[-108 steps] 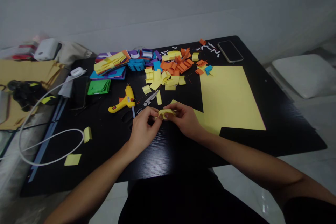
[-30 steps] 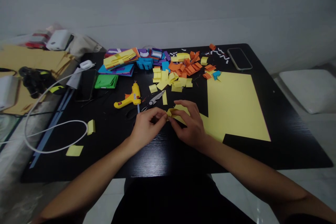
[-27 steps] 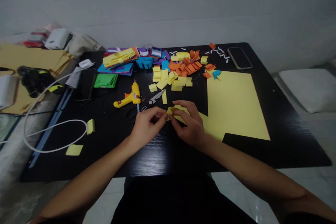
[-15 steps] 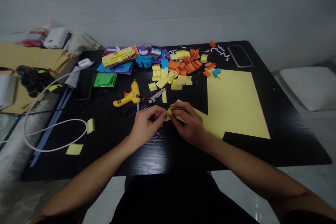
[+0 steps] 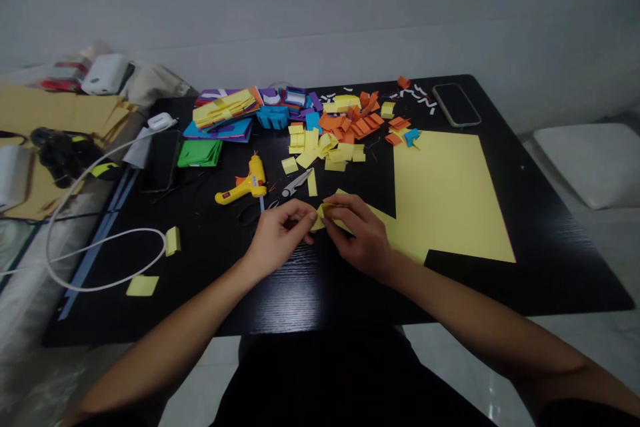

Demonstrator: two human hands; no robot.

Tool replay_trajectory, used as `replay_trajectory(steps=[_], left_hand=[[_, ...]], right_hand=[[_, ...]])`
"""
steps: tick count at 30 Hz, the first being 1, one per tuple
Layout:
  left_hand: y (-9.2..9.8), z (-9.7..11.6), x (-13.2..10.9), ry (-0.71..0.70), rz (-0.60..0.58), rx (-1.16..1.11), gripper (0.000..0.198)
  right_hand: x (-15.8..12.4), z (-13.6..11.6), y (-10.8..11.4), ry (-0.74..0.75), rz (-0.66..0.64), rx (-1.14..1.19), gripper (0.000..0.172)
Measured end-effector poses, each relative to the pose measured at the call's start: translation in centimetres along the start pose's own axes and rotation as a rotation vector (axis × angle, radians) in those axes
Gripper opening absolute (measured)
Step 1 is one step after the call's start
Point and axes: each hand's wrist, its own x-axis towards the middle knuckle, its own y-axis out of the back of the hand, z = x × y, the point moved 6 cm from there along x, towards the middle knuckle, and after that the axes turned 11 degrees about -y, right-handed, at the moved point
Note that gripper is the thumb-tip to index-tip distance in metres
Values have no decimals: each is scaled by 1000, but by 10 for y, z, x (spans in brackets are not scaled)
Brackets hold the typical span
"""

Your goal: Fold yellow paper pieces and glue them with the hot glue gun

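Note:
A small piece of yellow paper [image 5: 319,217] is pinched between my two hands above the near part of the black table. My left hand [image 5: 284,235] is closed on its left edge with thumb and fingertips. On the other side, my right hand [image 5: 361,235] grips it, fingers bent over the top; they partly hide it. Beyond my left hand lie scissors [image 5: 296,184] and a yellow glue gun [image 5: 249,181]. A large yellow sheet [image 5: 450,193] with a cut-out corner extends to the right, partly beneath my right hand.
Folded yellow paper pieces [image 5: 306,145] and orange ones [image 5: 355,123] are heaped at the back. Green paper [image 5: 200,153] lies left of them. A phone [image 5: 457,105] rests at the back right. A white cable [image 5: 105,238] loops over the table's left side.
Both hands stay almost in place around the small yellow paper, with only slight finger movement. The view has shifted very slightly.

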Motion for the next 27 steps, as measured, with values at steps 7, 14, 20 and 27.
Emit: replay_trajectory(steps=[7, 14, 20, 27], left_hand=[[-1, -3, 3, 150, -22, -246, 30], [0, -6, 5, 182, -27, -284, 30], [-4, -1, 5, 85, -54, -315, 27], [4, -3, 1, -38, 43, -5, 17]], right_hand=[[2, -3, 2, 31, 3, 48, 25], [2, -2, 3, 30, 19, 23, 25], [1, -4, 1, 41, -16, 8, 25], [-2, -4, -5, 41, -64, 7, 24]])
